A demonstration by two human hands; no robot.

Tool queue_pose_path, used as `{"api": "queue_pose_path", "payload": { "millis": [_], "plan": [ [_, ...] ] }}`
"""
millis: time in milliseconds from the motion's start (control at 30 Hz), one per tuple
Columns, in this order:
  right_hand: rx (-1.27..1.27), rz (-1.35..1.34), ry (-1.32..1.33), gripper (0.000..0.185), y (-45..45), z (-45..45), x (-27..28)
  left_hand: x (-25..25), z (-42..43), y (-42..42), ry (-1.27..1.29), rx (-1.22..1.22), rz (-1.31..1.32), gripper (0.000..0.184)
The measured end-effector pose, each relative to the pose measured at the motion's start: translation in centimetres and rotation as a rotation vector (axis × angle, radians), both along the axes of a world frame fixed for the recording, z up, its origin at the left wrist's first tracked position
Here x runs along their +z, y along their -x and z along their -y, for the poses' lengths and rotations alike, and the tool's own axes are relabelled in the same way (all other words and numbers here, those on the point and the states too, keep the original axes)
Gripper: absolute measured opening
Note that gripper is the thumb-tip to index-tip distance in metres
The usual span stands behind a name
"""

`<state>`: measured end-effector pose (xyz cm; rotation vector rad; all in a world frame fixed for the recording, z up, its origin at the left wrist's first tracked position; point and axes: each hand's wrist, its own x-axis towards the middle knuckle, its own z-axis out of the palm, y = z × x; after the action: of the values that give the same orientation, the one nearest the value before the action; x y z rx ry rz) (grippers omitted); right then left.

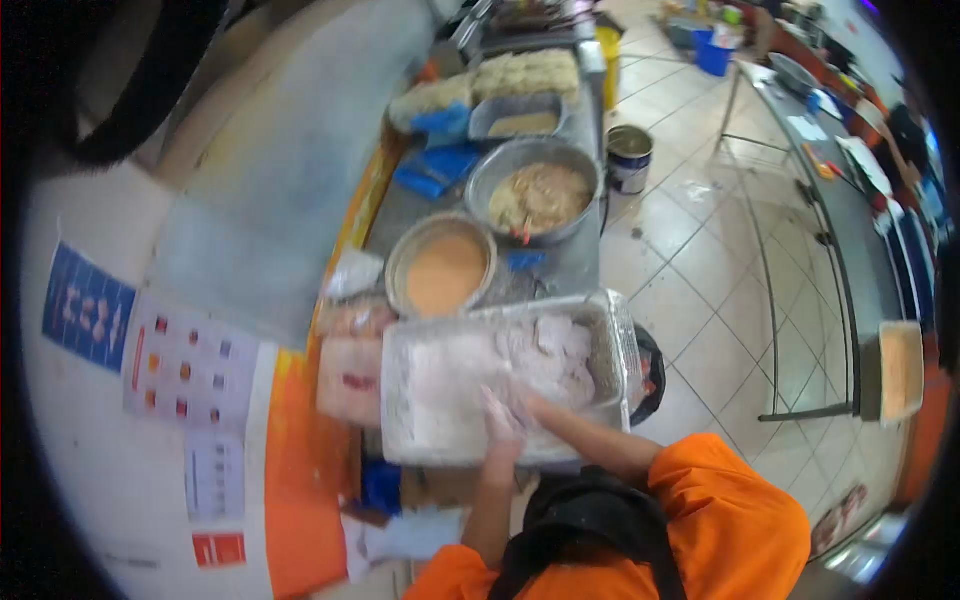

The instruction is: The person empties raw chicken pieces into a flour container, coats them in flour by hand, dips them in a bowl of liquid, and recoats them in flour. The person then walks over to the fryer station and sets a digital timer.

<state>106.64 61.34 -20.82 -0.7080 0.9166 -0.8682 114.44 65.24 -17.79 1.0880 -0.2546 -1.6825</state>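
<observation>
My left hand (503, 422) and my right hand (519, 398) are close together over a large pale tray (392, 400), both dusted white. Flour-like white powder (440, 375) fills the tray's left side. Several powder-coated pieces (555, 350), possibly meat, lie at its right end. My hands meet at the middle of the tray, at or just above the powder. Their fingers blur into the white, so I cannot make out whether anything is between them.
Behind the tray stand a bowl of orange liquid or powder (446, 272) and a metal basin of wet, battered-looking food (540, 200). Farther back is a grey tub (519, 108). An open tin (629, 160) stands on the tiled floor at right, before a long metal table (835, 215).
</observation>
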Motion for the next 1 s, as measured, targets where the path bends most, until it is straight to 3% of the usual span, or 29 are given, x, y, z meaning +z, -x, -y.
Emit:
{"api": "queue_pose_path", "payload": {
  "millis": [67, 133, 200, 300, 400, 500, 600, 633, 667, 733, 767, 833, 967, 1000],
  "plan": [
    [-0.046, 0.234, -0.162, 0.048, 2.2, 1.3, 0.2, 3.0, -0.7, -0.4, 0.145, 0.088, -0.820, 0.086],
    [-0.079, 0.393, -0.271, 0.049, 3.8, 1.8, 1.0, 1.9, -1.2, -1.0, 0.602, -0.065, -0.784, 0.081],
    [-0.075, 0.407, -0.287, 0.049, 4.8, 1.1, 1.4, 2.5, -1.4, -0.4, 0.306, 0.278, -0.535, 0.080],
    [0.033, 0.183, -0.106, 0.049, 4.6, -1.6, -0.2, 5.3, -0.4, 1.4, 0.109, 0.436, -0.333, 0.082],
    [0.179, -0.240, 0.288, 0.049, 2.4, -4.4, -3.3, -1.4, 0.2, -0.6, 0.044, 0.590, -0.013, 0.067],
    [0.306, -0.731, 0.686, 0.050, -0.8, -4.2, -8.0, -3.9, -0.1, -2.1, -0.103, 0.257, 0.433, 0.040],
    [0.449, -1.083, 0.911, 0.051, -3.4, -0.9, -12.2, 1.2, -1.0, 2.3, -0.152, 0.519, 0.104, 0.023],
    [0.473, -1.166, 0.963, 0.051, -4.3, 0.2, -13.1, 4.2, -2.1, 3.9, -0.118, 0.425, 0.144, 0.022],
    [0.633, -1.244, 0.888, 0.051, -3.1, 1.1, -9.7, 2.6, -2.3, 3.8, -0.067, 0.445, 0.166, 0.025],
    [0.545, -1.345, 0.993, 0.041, -2.3, 2.1, -6.8, -1.9, -1.9, 2.9, 0.043, 0.489, 0.206, 0.033],
    [0.497, -1.394, 1.048, 0.037, -2.0, 2.8, -5.6, -0.8, -2.5, 3.5, 0.025, 0.436, 0.283, 0.034],
    [0.479, -1.339, 1.036, 0.026, 0.5, 5.1, -3.9, 2.2, -4.9, 5.1, -0.027, 0.333, 0.436, 0.035],
    [0.289, -1.296, 0.902, 0.022, 1.2, 5.9, -3.8, 0.6, -6.7, 0.3, 0.173, 0.475, -0.052, 0.037],
    [0.275, -1.176, 0.796, 0.023, 2.3, 5.3, -2.8, 0.6, -6.9, -0.8, 0.142, 0.521, -0.035, 0.038]
  ]
}}
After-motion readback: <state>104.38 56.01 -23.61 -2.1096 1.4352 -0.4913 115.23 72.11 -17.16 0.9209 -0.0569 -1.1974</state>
